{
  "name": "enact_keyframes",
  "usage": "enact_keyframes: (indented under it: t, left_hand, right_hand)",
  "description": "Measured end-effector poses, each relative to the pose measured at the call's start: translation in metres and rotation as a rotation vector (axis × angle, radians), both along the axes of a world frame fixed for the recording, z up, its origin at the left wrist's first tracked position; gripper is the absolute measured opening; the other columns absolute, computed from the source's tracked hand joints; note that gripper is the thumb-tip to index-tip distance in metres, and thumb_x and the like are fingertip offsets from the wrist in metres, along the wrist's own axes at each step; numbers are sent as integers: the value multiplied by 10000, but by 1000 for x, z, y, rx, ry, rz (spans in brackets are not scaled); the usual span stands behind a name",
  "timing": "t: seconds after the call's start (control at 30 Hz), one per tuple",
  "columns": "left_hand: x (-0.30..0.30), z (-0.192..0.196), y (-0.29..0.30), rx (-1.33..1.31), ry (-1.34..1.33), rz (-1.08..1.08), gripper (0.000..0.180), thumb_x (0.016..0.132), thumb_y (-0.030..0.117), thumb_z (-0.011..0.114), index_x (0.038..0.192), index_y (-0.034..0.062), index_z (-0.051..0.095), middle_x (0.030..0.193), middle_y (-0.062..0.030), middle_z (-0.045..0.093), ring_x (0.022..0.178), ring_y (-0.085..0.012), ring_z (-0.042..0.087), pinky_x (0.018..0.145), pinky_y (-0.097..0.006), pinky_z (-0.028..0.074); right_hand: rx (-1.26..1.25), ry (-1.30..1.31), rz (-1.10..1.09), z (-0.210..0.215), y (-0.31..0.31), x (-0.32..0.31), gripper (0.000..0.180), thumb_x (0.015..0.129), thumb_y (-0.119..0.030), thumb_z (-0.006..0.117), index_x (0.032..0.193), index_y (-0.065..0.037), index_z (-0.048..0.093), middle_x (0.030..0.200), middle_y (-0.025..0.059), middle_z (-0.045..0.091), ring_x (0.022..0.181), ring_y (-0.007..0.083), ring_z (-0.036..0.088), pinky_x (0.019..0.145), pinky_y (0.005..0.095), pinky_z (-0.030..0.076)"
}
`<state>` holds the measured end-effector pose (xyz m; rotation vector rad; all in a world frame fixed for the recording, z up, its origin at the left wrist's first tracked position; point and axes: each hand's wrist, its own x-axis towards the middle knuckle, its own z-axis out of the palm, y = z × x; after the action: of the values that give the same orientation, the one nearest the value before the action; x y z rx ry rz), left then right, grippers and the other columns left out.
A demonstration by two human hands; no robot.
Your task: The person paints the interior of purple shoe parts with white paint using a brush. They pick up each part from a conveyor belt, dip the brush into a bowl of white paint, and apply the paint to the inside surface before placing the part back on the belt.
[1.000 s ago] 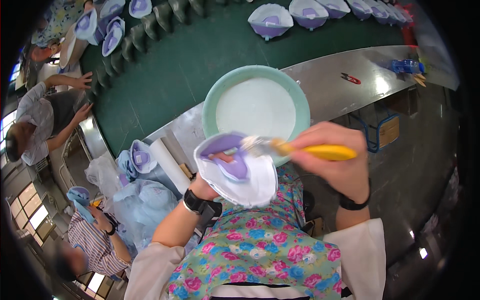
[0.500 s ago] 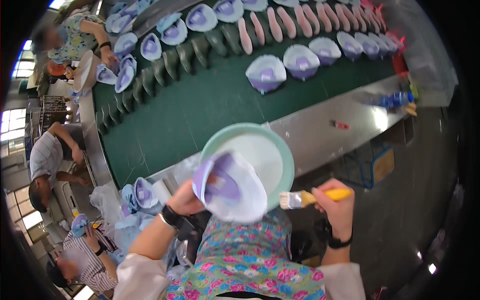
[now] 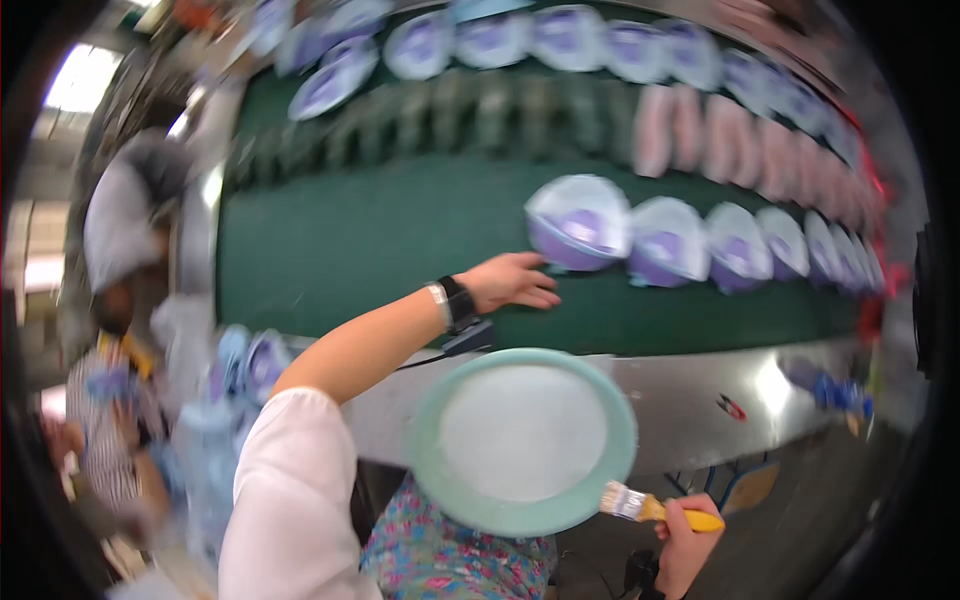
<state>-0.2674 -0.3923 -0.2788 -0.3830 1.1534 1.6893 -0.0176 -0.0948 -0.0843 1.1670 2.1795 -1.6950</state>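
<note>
My left hand (image 3: 508, 283) is stretched far out over the green table top, fingers apart and holding nothing. Its fingertips are beside the leftmost purple and white shoe upper (image 3: 580, 222) of the nearer row; whether they touch it I cannot tell. In my right hand (image 3: 688, 540) is a paintbrush (image 3: 650, 506) with a yellow handle, my fingers closed around it. The brush's pale bristles point left, at the lower right rim of a light green basin (image 3: 622, 440). White liquid (image 3: 523, 432) fills the basin's middle.
Behind the near row stand dark shoe lasts (image 3: 455, 115), pink insoles (image 3: 735, 140) and more shoe uppers (image 3: 565, 38). A metal ledge (image 3: 690, 400) runs along the table's front, carrying red snips (image 3: 732, 407) and a blue bottle (image 3: 835, 388). People work at the left.
The shoe upper has left my left hand, which has reached forward and opened beside the near row. My right hand keeps the paintbrush near the basin rim. The whole view has shifted.
</note>
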Motion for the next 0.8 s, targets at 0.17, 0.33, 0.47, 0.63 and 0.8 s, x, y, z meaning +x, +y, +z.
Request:
enact_keyframes:
  t: [0.17, 0.33, 0.47, 0.63, 0.8]
  left_hand:
    - [96, 65, -140, -696, 797, -184, 441, 900, 199, 576, 1314, 64, 506, 1200, -139, 604, 1056, -272, 571, 928, -363, 443]
    - [238, 66, -358, -1727, 698, -242, 713, 626, 201, 788, 1278, 137, 507, 1198, -172, 538, 1137, -342, 493, 957, -462, 412]
    - [224, 55, -400, -1547, 288, -298, 639, 615, 171, 751, 1216, 152, 532, 1099, -159, 541, 1063, -352, 506, 892, -462, 449]
    - [188, 33, -413, -1617, 828, 12, 395, 668, 71, 637, 1042, 38, 515, 1011, -203, 549, 964, -414, 514, 819, -457, 448]
    - [143, 117, -289, -999, 701, 769, 535, 738, -12, 608, 1247, 10, 442, 1196, -181, 557, 1070, -278, 571, 900, -345, 460]
  right_hand:
    - [472, 141, 593, 50, -27, -20, 210, 938, -163, 556, 802, -5, 577, 813, 51, 566, 624, 138, 502, 551, 269, 383]
    - [119, 136, 330, 67, -93, -45, 346, 998, -305, 443, 977, 23, 549, 802, 70, 531, 704, 138, 496, 661, 236, 408]
    - [25, 134, 374, 53, -120, -45, 284, 995, -249, 461, 955, 10, 571, 833, 64, 549, 660, 92, 467, 598, 221, 381]
    - [158, 79, 425, 74, -192, -54, 211, 950, -173, 539, 906, 21, 608, 772, 35, 589, 577, 73, 462, 527, 204, 361]
    - [289, 208, 844, 82, -243, -75, 265, 716, 10, 705, 974, -24, 654, 1004, 121, 617, 880, 235, 599, 678, 294, 479]
